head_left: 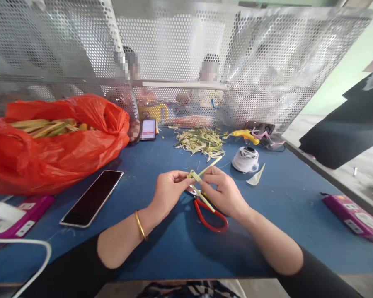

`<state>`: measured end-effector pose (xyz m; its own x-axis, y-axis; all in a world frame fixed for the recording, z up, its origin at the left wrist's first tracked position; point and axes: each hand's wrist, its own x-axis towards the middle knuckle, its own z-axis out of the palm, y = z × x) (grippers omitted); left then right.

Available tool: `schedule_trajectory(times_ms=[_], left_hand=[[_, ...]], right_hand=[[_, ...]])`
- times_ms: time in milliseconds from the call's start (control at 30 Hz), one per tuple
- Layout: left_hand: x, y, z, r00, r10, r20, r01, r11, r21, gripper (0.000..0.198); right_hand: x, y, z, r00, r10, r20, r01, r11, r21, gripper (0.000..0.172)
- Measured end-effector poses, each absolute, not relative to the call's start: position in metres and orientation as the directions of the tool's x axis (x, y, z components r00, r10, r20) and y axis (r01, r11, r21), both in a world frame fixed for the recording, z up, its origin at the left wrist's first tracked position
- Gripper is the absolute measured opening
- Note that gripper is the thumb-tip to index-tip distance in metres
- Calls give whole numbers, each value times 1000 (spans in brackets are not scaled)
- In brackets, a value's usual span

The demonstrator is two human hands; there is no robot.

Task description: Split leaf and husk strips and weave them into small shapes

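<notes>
Pale green leaf strips (pixel 205 198) cross between my two hands above the table. My left hand (pixel 170 188) pinches their folded or looped end between thumb and fingers. My right hand (pixel 222 188) is closed on the strips just beside it, fingertips close to the left ones. One strip end points up and away, another hangs down toward me. Below the hands lie red-handled scissors (pixel 217 227), their blades partly hidden by the hands and strips. Whether the strips are knotted or only folded I cannot tell.
Left: red plastic bag (pixel 90 153) of dried husks, phone (pixel 93 198), purple power strip (pixel 34 217). Behind: pile of leaf scraps (pixel 202 142), perforated metal screen (pixel 174 45). Right: white thread spool (pixel 246 160), leaf piece (pixel 256 176), yellow glue gun (pixel 246 135), another purple power strip (pixel 352 213), a standing person.
</notes>
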<state>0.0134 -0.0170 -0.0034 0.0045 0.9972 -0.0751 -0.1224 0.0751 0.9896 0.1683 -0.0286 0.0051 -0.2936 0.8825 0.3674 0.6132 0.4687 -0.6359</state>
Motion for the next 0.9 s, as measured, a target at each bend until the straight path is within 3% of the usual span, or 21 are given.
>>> schedule_trajectory(times_ms=[167,367,700,800,900], left_hand=[[14,-18,-4,35,997,-72,-98,75,992,10],[13,-23,-5,138,990,10,-6,-9,1000,8],[12,-26,8,254,967,-24,1,24,1000,6],[12,-29,8,342,938,-53,39,42,998,6],[11,-29,3,397,916,-51,75,23,997,4]], right_hand=[[169,-31,6,-370,815,446,714,556,-425,32],[168,-31,6,-326,851,412,773,491,-401,34],[172,-28,15,-129,905,405,733,362,-575,37],[174,-23,14,-166,953,252,591,301,-748,27],[175,-20,11,-215,977,7,328,79,-942,22]])
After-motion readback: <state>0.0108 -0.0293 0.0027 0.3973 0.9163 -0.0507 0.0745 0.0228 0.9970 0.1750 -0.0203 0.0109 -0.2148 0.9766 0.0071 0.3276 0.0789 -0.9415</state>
